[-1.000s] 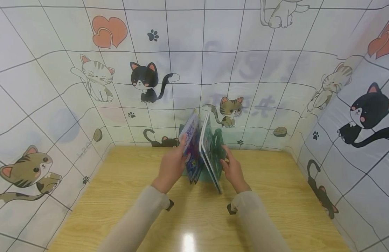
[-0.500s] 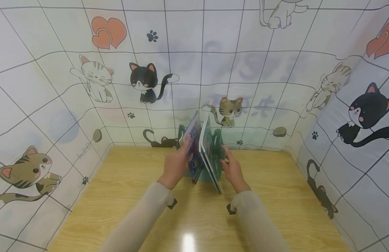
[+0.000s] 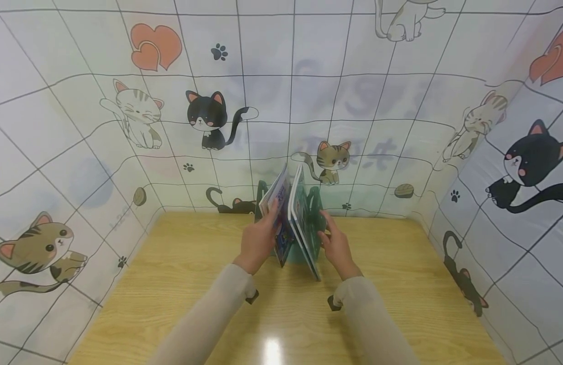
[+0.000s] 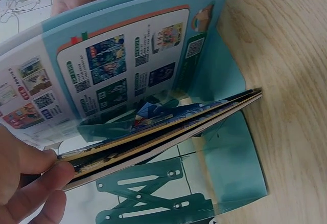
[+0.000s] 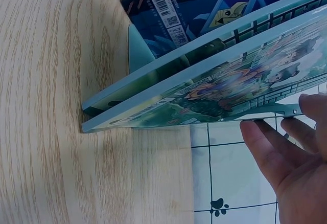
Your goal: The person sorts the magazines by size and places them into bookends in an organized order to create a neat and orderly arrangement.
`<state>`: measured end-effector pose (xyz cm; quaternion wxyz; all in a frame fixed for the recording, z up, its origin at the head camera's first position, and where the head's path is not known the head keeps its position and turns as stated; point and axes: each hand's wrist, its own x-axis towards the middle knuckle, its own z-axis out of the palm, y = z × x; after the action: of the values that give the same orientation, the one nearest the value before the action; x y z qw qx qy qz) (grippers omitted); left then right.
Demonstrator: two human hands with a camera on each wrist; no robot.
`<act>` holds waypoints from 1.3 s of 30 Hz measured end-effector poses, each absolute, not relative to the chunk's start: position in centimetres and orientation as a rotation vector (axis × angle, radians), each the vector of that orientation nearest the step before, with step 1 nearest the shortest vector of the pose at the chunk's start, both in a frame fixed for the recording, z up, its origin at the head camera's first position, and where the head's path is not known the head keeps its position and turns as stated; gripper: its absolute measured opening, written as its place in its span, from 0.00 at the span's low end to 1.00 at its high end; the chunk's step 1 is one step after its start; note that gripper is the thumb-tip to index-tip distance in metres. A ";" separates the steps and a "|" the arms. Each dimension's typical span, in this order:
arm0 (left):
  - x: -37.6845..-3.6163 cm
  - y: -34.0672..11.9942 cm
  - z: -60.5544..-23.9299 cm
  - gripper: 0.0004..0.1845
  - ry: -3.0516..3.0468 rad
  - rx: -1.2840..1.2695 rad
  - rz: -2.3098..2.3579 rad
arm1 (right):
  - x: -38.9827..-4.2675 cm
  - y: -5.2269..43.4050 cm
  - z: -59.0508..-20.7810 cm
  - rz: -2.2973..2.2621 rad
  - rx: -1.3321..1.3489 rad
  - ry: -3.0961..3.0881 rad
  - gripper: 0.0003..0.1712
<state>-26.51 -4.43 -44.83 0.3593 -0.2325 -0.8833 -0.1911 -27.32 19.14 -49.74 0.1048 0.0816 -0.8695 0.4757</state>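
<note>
Two hands steady books in a teal stand on the table.
Left hand pinches thin books (upright, tilted); right hand rests relaxed fingers against the teal book in the stand.

I see bare wooden table left, right and near; the books in their teal stand block the far middle, seemingly close against the far wall.

Wooden table: teal bookstand at back edge, apparently holding upright books.
</note>
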 end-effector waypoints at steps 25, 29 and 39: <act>-26.6 -4.2 -47.0 0.27 -2.231 -0.641 -0.368 | -27.5 19.4 -49.9 1.406 0.253 -2.546 0.39; -26.5 -4.6 -47.5 0.27 -2.197 -0.674 -0.382 | -27.4 19.6 -49.9 1.376 0.246 -2.556 0.39; -26.0 -5.6 -48.3 0.20 -2.116 -0.750 -0.462 | -27.1 19.9 -49.4 1.281 0.266 -2.579 0.43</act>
<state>-26.05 -5.57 -48.30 0.4121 -0.2980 -0.8413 -0.1836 -27.07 19.90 -49.38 0.1243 0.0912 -0.8849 0.4396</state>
